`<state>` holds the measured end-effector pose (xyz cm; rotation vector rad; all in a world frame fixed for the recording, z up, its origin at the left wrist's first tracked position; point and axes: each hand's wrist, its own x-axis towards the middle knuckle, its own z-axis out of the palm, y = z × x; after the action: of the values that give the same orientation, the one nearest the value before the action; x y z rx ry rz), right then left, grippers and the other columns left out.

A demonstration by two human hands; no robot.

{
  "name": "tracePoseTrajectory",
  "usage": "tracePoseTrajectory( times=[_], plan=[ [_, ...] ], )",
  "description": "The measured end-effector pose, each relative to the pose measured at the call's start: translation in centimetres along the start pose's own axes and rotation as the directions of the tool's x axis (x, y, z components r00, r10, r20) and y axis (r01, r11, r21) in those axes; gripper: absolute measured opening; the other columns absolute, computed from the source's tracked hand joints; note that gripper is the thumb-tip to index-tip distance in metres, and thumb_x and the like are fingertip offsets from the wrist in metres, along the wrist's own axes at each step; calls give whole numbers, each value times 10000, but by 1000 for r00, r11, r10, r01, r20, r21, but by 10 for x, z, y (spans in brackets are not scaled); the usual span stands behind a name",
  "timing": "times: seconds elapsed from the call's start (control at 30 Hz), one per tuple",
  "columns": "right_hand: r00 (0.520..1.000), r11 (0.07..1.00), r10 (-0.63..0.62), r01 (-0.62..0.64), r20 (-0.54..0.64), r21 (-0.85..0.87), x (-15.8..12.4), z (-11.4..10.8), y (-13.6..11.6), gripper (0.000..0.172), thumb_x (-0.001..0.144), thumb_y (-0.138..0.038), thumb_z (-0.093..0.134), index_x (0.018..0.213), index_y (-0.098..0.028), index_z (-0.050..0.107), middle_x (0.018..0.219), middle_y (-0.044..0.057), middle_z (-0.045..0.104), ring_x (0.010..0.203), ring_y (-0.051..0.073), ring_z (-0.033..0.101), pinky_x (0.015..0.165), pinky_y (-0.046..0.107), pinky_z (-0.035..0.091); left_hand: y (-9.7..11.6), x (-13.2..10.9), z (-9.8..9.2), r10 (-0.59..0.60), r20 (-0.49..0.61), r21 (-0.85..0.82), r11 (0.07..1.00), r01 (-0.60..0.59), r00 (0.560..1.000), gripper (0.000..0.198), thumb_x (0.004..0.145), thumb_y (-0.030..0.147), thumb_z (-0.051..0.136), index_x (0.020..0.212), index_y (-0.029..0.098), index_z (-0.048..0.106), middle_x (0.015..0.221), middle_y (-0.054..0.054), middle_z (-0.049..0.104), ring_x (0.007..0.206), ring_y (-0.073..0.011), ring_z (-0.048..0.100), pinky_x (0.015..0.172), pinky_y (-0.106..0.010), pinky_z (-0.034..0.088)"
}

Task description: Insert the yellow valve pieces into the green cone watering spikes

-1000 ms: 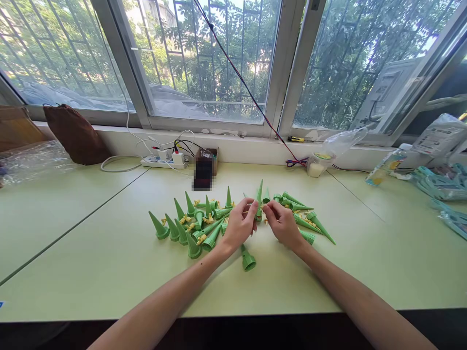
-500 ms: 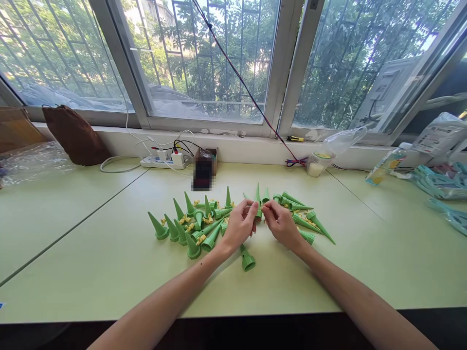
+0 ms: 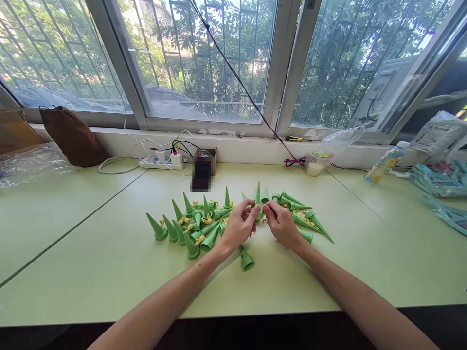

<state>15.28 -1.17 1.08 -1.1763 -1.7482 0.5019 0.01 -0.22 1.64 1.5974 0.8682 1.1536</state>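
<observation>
My left hand (image 3: 241, 223) is closed around a green plastic cone-shaped spike (image 3: 258, 194), held with its tip pointing up. My right hand (image 3: 280, 222) is pinched right beside the spike; whatever its fingertips hold is too small and hidden to make out. Green spikes stand upright on the left, among them one spike (image 3: 156, 227) at the end, with small yellow valves (image 3: 200, 239) scattered between them. Another spike (image 3: 247, 261) lies below my left wrist, its open collar toward me. More spikes (image 3: 319, 226) lie on their sides to the right of my right hand.
On the pale green table (image 3: 109, 272), a power strip (image 3: 160, 164) with cables and a small box (image 3: 210, 160) stand at the back. A brown bag (image 3: 71, 136) sits back left. A plastic cup (image 3: 314, 165), a bottle (image 3: 386, 163) and blue-green plastic items (image 3: 438, 180) are on the right.
My right fingertips have shifted slightly beside the spike in my left hand. The view has moved a little; the other things rest as before.
</observation>
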Motion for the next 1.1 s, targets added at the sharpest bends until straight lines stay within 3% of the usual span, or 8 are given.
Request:
tracePoseTrajectory(
  times=[1.1],
  plan=[
    [1000, 999, 2, -3, 22, 53, -1, 4, -3, 263, 972, -369, 446, 768, -206, 476, 606, -35, 476, 517, 119, 386, 514, 257, 305, -1, 0, 0, -1, -68, 36, 999, 4, 998, 333, 922, 511, 477, 888, 183, 519, 581, 53, 508, 394, -76, 468, 353, -192, 367]
  ],
)
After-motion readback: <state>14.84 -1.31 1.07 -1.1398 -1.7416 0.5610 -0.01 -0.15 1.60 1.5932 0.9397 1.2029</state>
